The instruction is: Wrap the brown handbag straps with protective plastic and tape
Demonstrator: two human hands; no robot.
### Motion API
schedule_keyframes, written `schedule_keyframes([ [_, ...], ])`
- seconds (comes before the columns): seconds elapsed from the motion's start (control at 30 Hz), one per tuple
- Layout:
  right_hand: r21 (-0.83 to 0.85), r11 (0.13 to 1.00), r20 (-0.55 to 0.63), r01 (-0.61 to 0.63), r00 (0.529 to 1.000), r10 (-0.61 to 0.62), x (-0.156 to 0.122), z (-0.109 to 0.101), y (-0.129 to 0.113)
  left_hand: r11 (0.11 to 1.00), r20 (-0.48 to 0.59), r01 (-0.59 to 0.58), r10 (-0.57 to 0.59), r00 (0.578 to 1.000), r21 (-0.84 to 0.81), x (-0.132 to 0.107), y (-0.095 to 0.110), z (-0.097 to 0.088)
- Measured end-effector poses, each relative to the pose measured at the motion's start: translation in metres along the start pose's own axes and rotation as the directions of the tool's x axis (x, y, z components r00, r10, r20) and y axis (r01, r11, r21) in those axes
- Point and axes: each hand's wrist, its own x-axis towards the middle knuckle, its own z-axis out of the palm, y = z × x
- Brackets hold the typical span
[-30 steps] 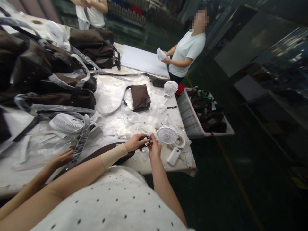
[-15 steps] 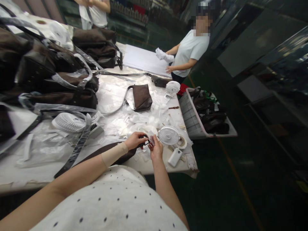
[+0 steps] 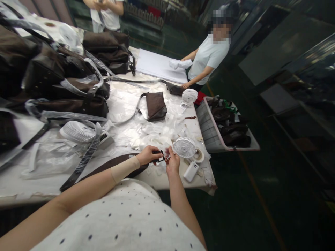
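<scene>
My left hand (image 3: pixel 148 156), with a beige sleeve on the forearm, grips a small black rectangular buckle (image 3: pixel 159 156) over the table's front edge. My right hand (image 3: pixel 172 161) pinches the buckle's right end, along with what looks like a scrap of clear film. A dark brown leather strap (image 3: pixel 117 166) lies under my left forearm. Just beyond my right hand stands a white clip-on fan (image 3: pixel 184 147), with a roll of tape (image 3: pixel 199 155) beside it. A white power bank (image 3: pixel 191 171) lies near the table's edge.
White plastic scraps cover the table (image 3: pixel 206 181). A brown bag (image 3: pixel 156 106) lies mid-table, with stacked bags (image 3: pixel 65 73) at the left. A bin of dark bags (image 3: pixel 230 130) stands off the right side, and a co-worker (image 3: pixel 208 59) holds white material at the far end.
My hands have brought the buckle slightly to the right, and the film near it has shifted. A hand at the lower left has left view. The co-worker's white material has moved down to the table.
</scene>
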Motion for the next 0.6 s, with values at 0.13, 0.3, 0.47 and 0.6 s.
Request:
schedule_keyframes([
  [0.13,-0.009,1.0,0.018,0.009,1.0,-0.009,-0.001,0.0,0.001,1.0,-0.006,0.001,-0.001,1.0,0.008,0.0,0.001,0.0],
  [0.3,-0.053,0.998,0.05,0.031,0.998,-0.028,-0.003,-0.002,0.001,1.0,-0.006,-0.002,0.002,1.0,0.029,-0.001,0.001,0.0],
  [0.47,-0.134,0.987,0.072,0.088,0.994,-0.079,-0.005,-0.003,0.001,1.0,-0.039,-0.006,0.007,0.999,0.029,0.001,-0.005,-0.001],
  [0.6,-0.207,0.957,0.078,0.203,0.978,-0.191,-0.002,-0.004,0.004,0.999,-0.047,-0.029,0.031,0.998,0.039,0.003,-0.009,-0.001],
])
